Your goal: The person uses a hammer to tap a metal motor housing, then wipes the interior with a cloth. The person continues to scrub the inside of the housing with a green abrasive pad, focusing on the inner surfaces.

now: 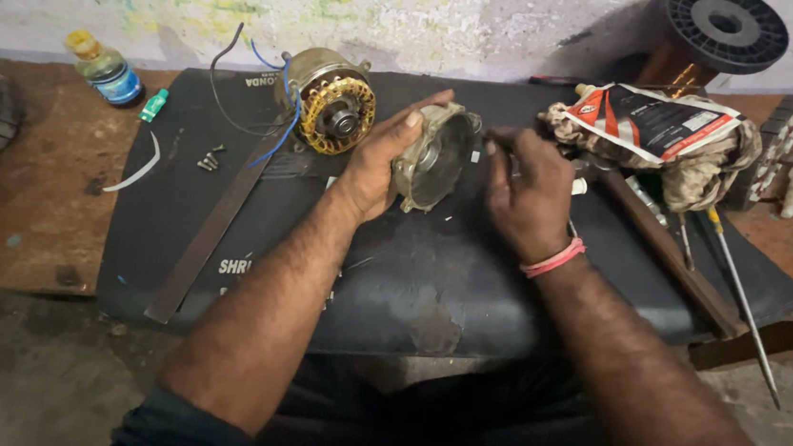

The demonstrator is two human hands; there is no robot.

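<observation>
1. The left hand (381,159) holds a round metal end cover (436,155) tipped up on its edge above the black mat (429,293), fingers curled over the top rim and thumb wrapped around its near side.
2. The cover's open hollow faces the right hand (525,194). Its round axis runs roughly across the bench from left to right, so the opening lies straight in line with the right hand.
3. The right hand is just beside the cover's rim, its fingers bunched together around something thin that points toward the hollow. It may be a small tool or a pin; I cannot make it out from here.
4. The left hand is the nearer one, already touching the cover, while the right stays a narrow gap off its open face.
5. The cover looks like dull grey cast metal, grimy, with small lugs around its rim and a paler dished inside.
6. Behind the left hand stands a motor stator (330,102) with yellowish windings and blue wires, close to the cover but not touching it.
7. A flat metal strip (209,235) lies slantwise on the mat at left, with a few loose screws (210,159) near its upper end; a long screwdriver (741,301) rests at the far right.
</observation>
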